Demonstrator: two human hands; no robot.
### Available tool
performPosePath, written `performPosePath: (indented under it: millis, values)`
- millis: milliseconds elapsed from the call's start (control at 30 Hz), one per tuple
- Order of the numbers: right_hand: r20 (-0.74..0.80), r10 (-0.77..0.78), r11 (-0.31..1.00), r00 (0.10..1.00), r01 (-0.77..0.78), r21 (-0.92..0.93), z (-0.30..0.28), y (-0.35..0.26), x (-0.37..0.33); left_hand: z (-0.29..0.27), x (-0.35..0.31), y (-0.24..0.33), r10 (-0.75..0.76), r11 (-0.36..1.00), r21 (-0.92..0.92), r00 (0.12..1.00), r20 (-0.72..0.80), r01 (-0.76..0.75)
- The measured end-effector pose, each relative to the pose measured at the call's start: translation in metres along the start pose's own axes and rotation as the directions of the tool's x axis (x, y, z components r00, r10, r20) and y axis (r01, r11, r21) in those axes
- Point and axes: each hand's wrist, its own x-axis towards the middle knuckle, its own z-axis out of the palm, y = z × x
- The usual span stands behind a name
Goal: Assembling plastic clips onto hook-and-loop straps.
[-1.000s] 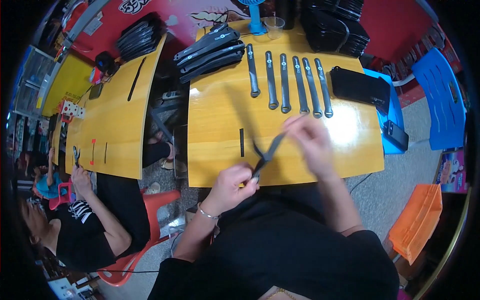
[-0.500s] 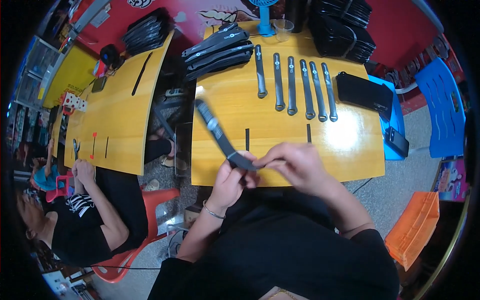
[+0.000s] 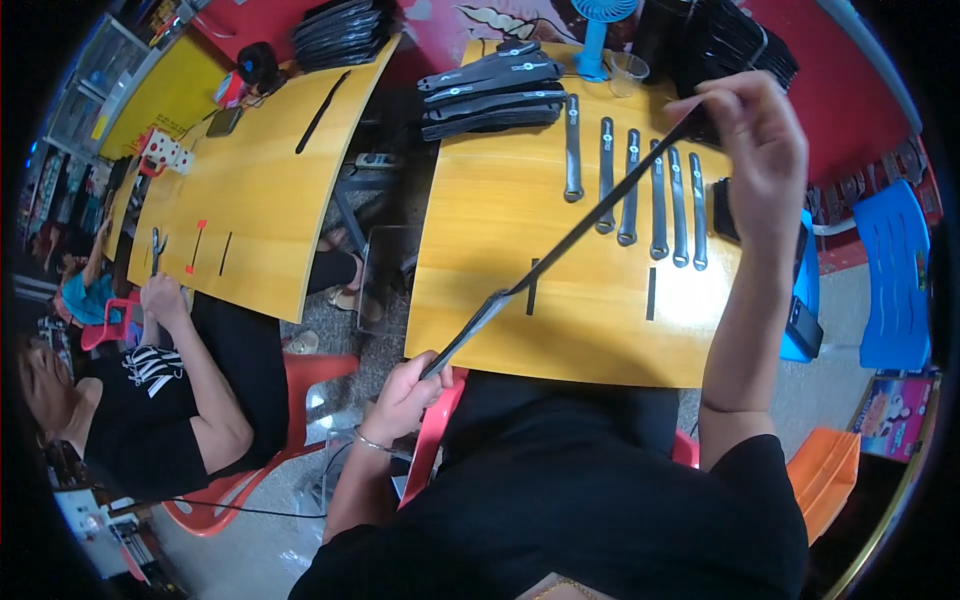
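Observation:
A long black strap [image 3: 566, 243] is stretched diagonally over the table's front part. My left hand [image 3: 403, 395] pinches its lower end near the front edge. Raised high at the right, my right hand [image 3: 758, 140] grips the upper end between thumb and fingers. Below and behind the strap, several grey-black straps with looped ends [image 3: 572, 150] lie in a row on the yellow table [image 3: 465, 260]. Beyond them is a pile of similar straps [image 3: 490, 95]. Two short black strips [image 3: 532, 287] mark the tabletop nearer to me.
A blue fan [image 3: 592, 62] and clear cup [image 3: 629, 75] stand at the back. Black bundles [image 3: 765, 60] are stacked behind my right hand. At right are a phone [image 3: 804, 327], a blue chair [image 3: 893, 280] and an orange crate [image 3: 825, 475]. Another person [image 3: 200, 400] sits at the left table [image 3: 265, 190].
My right hand has moved up and right, drawing the strap out long. My left hand has shifted down and left, still gripping it. The whole view has shifted slightly.

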Motion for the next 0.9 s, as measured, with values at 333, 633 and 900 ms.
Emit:
performPosePath:
  millis: [333, 633, 900]
  values:
    - [0.081, -0.211, 0.915, 0.974, 0.226, -0.335, 0.081, 0.000, -0.013, 0.010, 0.016, -0.002, 0.310, 0.746, -0.580, 0.942, -0.130, -0.326]
    - [0.612, 0.012, 0.894, 0.791, 0.266, -0.362, 0.188, 0.015, -0.153, 0.027, 0.050, 0.022, 0.587, 0.628, -0.465, 0.772, -0.242, -0.624]
    - [0.589, 0.084, 0.973, 0.803, 0.061, -0.222, 0.183, 0.012, -0.149, 0.036, 0.060, 0.023, 0.590, 0.671, -0.398, 0.775, -0.227, -0.626]
